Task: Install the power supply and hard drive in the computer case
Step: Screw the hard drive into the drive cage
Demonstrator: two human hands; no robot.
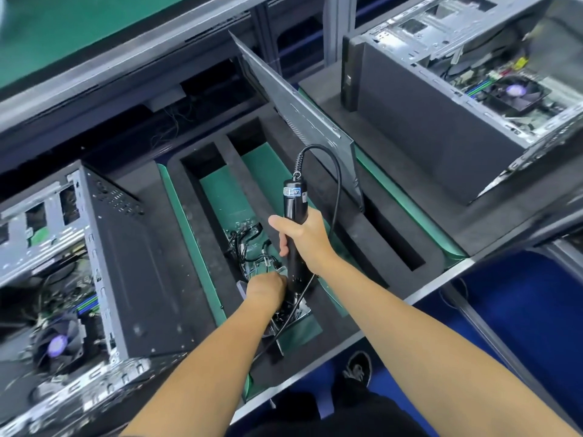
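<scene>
At the bench's left edge an open computer case (104, 263) lies with its fan facing up. In the middle foam tray (176, 234), near the front edge, the left hand (265, 290) curls down onto a metal part among black cables (249, 247); what it grasps, I cannot tell. The right hand (299, 236) clenches an upright electric screwdriver (295, 216). Far right corner: a second case (457, 99).
</scene>
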